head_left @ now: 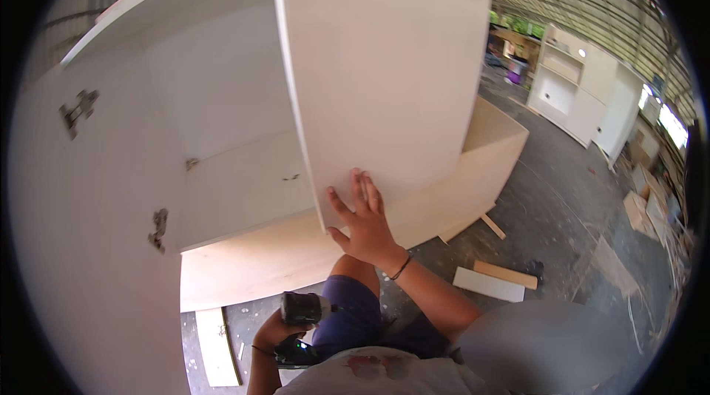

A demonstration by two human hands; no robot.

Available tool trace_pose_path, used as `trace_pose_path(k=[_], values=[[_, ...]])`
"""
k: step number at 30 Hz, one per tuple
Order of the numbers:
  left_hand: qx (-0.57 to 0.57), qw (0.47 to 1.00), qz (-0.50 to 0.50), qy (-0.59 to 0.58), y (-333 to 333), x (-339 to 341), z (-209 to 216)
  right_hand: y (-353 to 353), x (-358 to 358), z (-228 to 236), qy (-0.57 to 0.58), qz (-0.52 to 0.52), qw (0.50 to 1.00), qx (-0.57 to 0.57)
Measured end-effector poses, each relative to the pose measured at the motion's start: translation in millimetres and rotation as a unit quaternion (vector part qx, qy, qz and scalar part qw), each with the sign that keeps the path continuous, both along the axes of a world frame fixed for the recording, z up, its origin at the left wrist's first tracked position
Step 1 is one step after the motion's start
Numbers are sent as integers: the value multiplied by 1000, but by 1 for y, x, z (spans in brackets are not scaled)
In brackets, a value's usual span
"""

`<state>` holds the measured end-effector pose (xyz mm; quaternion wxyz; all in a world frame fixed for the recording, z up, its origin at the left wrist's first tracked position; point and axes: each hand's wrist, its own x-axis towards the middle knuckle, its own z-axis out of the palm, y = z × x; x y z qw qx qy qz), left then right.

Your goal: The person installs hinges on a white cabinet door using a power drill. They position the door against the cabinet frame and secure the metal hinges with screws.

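My right hand (366,231) lies with spread fingers on the lower left corner of a white cabinet door (392,77), close to its edge. Low down, near my thigh, my left hand (275,332) is wrapped round the handle of a cordless drill (302,308), its chuck pointing right. The door stands swung open from a white cabinet (229,92), with its interior showing to the left. On the cabinet's left panel are an upper metal hinge (78,111) and a lower metal hinge (158,230).
A bare wood panel (259,258) runs along the cabinet's base. White board (488,284) and strip (218,347) offcuts lie on the grey floor (547,210). Another white cabinet (577,92) stands at the far right, with scrap wood (643,206) nearby.
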<state>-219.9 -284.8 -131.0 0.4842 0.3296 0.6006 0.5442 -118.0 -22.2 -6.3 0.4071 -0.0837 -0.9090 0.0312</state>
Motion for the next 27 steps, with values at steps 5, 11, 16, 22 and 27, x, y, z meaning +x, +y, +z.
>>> trace_pose_path(k=[5, 11, 16, 22, 27], values=[[30, 996, -78, -30, -11, 2, 18, 4, -11, 12, -63, -15, 998, 27], [151, 979, -120, 68, 1, -7, 41, 10, -14, 17, -153, -82, 983, 67], [239, 964, -112, 12, 20, -23, 55, 9, -12, 22, -135, -46, 988, 60], [323, 940, 69, 89, 25, -6, 64, 18, 7, 41, -76, 36, 996, 30], [353, 924, 147, -22, 39, 18, 26, 0, 18, 58, -115, 232, 943, -209]])
